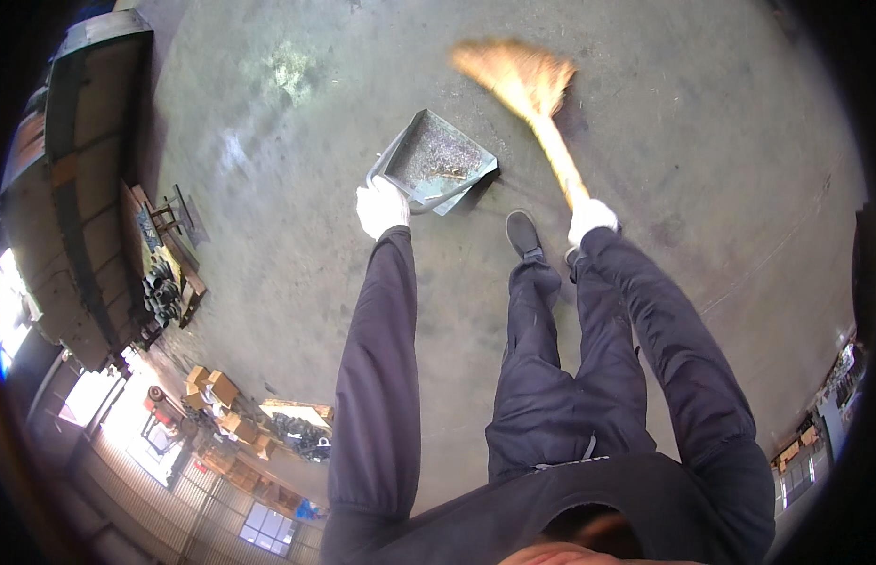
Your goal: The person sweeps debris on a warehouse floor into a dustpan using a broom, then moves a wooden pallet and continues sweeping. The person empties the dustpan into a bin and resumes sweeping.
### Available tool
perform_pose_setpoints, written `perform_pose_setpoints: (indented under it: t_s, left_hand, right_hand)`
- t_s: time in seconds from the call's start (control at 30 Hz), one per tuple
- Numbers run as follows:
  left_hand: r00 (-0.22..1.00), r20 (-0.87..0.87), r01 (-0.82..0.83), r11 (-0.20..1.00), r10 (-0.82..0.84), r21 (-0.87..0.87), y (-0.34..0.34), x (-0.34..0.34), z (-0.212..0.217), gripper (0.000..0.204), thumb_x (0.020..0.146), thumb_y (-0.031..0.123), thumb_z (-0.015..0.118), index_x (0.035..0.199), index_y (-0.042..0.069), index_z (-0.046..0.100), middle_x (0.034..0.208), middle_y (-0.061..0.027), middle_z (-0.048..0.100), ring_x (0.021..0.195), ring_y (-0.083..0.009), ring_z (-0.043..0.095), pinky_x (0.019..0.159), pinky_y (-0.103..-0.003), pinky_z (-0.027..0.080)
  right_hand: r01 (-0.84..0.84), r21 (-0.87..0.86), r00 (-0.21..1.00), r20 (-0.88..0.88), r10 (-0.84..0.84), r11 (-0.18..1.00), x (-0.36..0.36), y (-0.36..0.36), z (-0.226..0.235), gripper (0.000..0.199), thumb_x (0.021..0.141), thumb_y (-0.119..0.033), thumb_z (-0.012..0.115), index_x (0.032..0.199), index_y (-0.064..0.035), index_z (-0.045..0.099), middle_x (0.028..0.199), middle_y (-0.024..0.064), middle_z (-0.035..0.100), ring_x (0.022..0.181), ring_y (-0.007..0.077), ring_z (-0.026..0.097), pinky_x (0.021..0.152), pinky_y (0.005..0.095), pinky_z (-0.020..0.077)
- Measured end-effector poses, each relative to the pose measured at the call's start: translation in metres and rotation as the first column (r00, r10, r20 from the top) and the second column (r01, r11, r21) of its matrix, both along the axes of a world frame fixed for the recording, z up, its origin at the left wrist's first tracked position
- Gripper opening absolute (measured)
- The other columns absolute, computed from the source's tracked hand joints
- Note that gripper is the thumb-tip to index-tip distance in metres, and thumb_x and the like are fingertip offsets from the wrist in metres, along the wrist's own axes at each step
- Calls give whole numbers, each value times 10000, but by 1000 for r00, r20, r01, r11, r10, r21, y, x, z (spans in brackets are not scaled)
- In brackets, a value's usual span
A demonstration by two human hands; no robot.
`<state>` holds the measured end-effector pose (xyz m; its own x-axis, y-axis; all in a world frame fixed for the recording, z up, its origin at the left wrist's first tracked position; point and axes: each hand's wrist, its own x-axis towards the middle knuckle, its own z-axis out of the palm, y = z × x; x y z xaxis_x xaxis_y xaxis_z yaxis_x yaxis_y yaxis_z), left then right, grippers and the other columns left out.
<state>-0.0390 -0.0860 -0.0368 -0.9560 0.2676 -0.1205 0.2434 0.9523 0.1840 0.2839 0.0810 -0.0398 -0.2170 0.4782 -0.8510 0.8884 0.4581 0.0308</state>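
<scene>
While both gloved hands grip tools, debris sits in the dustpan (438,162) on the concrete floor (701,122).
Left hand (381,207) is closed around the dustpan's bar handle, just behind the pan; right hand (590,217) is closed on the broom (537,104) stick, right of the dustpan, bristles blurred beyond it. Judgement: keep the dustpan lip flat to the floor, sweep short strokes toward it. Shoe (523,233) stands just behind the dustpan.

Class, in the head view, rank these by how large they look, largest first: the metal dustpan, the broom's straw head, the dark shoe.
1. Metal dustpan, held by the left hand.
2. Broom's straw head, motion-blurred, so only roughly judged; the right hand grips its handle.
3. Dark shoe, clearly smallest.
</scene>
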Motion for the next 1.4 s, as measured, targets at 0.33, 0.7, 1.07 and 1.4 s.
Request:
perform_pose_setpoints:
  t_s: [0.33, 0.7, 1.07, 1.4]
  left_hand:
    - [984, 123, -123, 990, 131, -69, -22, -2, 43, 422, 933, 406, 464, 927, 8, 602, 909, -232, 671, 873, -408, 654, 762, -489, 508]
    - [976, 63, -199, 974, 207, -110, -95, 16, 36, 453, 956, 403, 445, 974, -22, 599, 946, -254, 667, 905, -421, 646, 781, -480, 505]
    - [939, 112, -316, 945, 324, -86, -145, 1, 37, 426, 943, 373, 463, 964, -29, 603, 958, -260, 663, 925, -424, 640, 804, -480, 497]
    - [860, 80, -505, 863, 505, -17, -202, 32, 10, 441, 948, 349, 468, 961, -73, 595, 957, -295, 647, 926, -443, 630, 816, -485, 490]
  right_hand:
    - [-246, -67, 957, -172, 232, 967, 86, -15, 135, 864, 773, -119, 624, 1513, -346, 240, 966, 205, 618, 843, 365, 670, 749, 448, 538]
    - [166, -249, 979, 158, -129, 954, 35, -112, 79, 615, 801, -236, 613, 1360, -20, 476, 1200, 243, 618, 1134, 328, 617, 971, 386, 486]
    - [-125, -281, 982, -174, 77, 952, 9, -75, 180, 838, 743, -135, 597, 1510, -230, 276, 975, 243, 664, 902, 391, 663, 820, 461, 520]
    - [-142, 129, 978, -135, 160, 981, -84, -27, 33, 757, 824, -161, 603, 1505, -224, 278, 1070, 202, 675, 999, 338, 671, 847, 436, 541]
